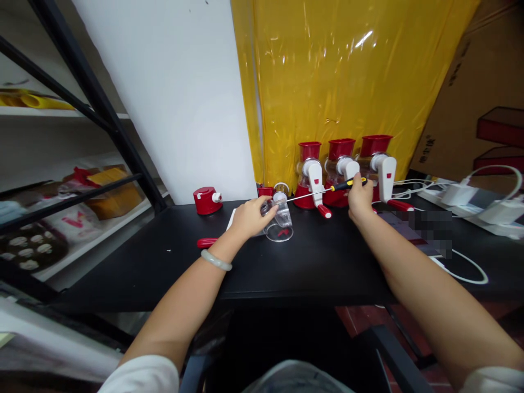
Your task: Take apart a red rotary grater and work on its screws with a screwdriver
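Note:
My left hand (254,217) is closed around a clear plastic grater housing (283,216) low over the black table. Its round clear rim faces me. A crank with a red handle (207,242) sticks out to the left from under that hand; the hand hides much of the crank's white arm. In my right hand (361,197) is a screwdriver (343,185) with a yellow and black handle. Its long shaft points left, and the tip is at or close to the housing; whether they touch I cannot tell.
Three red and white rotary graters (310,172) stand at the back right. A red grater part (208,200) with a white knob sits at the back left, and a metal drum (281,191) behind the housing. A power strip (483,210), cables and a tablet-like device (409,229) lie right.

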Motion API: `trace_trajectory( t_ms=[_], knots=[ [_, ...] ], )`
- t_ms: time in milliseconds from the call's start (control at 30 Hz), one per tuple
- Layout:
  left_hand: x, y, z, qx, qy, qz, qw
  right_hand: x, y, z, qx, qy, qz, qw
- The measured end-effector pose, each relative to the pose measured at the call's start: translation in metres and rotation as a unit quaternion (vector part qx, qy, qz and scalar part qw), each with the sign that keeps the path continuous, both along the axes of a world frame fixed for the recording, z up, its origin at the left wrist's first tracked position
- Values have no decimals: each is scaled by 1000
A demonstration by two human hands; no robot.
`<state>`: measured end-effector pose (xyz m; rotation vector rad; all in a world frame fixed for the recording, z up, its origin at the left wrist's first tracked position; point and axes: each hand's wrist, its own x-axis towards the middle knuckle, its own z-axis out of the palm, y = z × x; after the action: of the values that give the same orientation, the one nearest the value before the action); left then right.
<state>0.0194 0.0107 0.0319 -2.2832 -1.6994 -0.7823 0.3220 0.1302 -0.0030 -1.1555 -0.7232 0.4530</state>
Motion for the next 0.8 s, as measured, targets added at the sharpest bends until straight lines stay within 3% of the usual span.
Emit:
trace_trajectory(
  t_ms=[300, 600, 800],
  knots=[
    [1, -1, 1, -4, -4, 1, 1000, -3, 2, 2, 101, 102, 44, 989],
    [1, -1, 1, -2, -4, 1, 1000, -3, -7, 12, 115, 177, 124, 970],
    [1, 0, 0, 1, -3, 0, 1000, -2, -3, 9, 97, 188, 85, 974]
  ],
)
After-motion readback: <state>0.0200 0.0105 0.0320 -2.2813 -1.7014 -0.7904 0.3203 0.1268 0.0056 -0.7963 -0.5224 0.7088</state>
